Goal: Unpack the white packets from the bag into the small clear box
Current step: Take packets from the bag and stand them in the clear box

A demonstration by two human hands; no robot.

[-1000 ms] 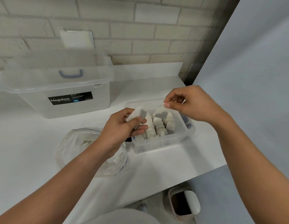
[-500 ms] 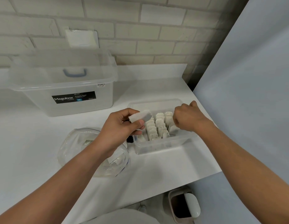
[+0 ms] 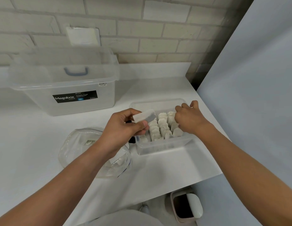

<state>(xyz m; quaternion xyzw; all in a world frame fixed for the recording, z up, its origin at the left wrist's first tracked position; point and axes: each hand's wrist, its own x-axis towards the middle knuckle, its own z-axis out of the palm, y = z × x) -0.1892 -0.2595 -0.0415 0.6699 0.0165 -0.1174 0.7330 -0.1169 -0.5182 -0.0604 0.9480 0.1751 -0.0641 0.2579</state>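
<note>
Hands at the small clear box (image 3: 164,146): left hand (image 3: 124,128) pinches a white packet (image 3: 145,116) above its left edge; right hand (image 3: 189,119) curls down among the packets (image 3: 160,128), grip unclear.

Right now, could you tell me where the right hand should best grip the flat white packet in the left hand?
Likely the free right end of the flat white packet, pinched across its faces from the right: the left hand holds its left end, leaving that end jutting over the small clear box.
</note>
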